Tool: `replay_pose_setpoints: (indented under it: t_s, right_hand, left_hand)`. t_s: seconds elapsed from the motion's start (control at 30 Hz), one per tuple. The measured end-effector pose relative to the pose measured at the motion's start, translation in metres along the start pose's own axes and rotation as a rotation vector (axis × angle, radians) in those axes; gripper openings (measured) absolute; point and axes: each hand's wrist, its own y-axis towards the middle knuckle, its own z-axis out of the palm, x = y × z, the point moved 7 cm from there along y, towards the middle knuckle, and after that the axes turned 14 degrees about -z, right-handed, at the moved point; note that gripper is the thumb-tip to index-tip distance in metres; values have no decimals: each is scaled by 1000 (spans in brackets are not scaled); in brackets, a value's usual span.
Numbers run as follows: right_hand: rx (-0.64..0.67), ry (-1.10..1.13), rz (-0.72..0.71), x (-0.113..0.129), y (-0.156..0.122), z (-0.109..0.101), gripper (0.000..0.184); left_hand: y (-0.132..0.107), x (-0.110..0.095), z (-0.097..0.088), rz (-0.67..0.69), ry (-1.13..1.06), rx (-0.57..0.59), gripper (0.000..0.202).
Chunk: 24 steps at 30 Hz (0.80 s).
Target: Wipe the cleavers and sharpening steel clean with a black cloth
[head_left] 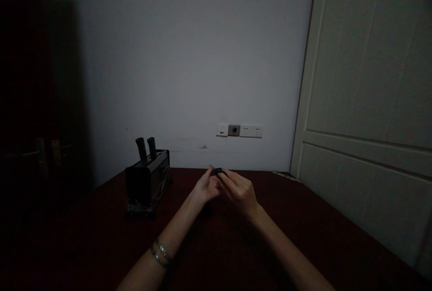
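Observation:
Both hands meet above the middle of a dark red table (303, 219). My left hand (206, 186) and my right hand (238, 192) pinch together round a small dark object (218, 171) held at their fingertips. The light is dim and I cannot make out what the object is. A silver bracelet (161, 253) circles my left wrist.
A dark knife block (148, 182) with two black handles (146, 148) sticking up stands on the table at the left. Wall sockets (239, 130) sit low on the pale wall behind. A white door (367, 102) fills the right side. A dark shape fills the far left.

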Motion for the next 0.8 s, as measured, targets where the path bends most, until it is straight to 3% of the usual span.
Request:
replay_pose_setpoints:
  t_s: [0.2,0.4,0.5,0.6,0.7,0.8]
  right_hand:
    - [1,-9,-37,32,-18,7,21]
    - [96,176,94,55,-40,22,29]
    - [32,391,246,57,-53,27,36]
    - [-11,494,519,40,-78,39,32]
    - [219,431,787,16,-113,70,29]
    - [532,389,914,2,-142,110,33]
  left_hand:
    - [-4,4,-10,11,26,-136,44]
    - [-7,4,-25,139,88,-170,38]
    - [-10,-4,-41,314,225,-236,38]
    - [-19,-15,-60,536,428,-408,44]
    - [-26,-20,-78,663,559,-525,49]
    - [-24,-19,-95,675,590,-575,51]
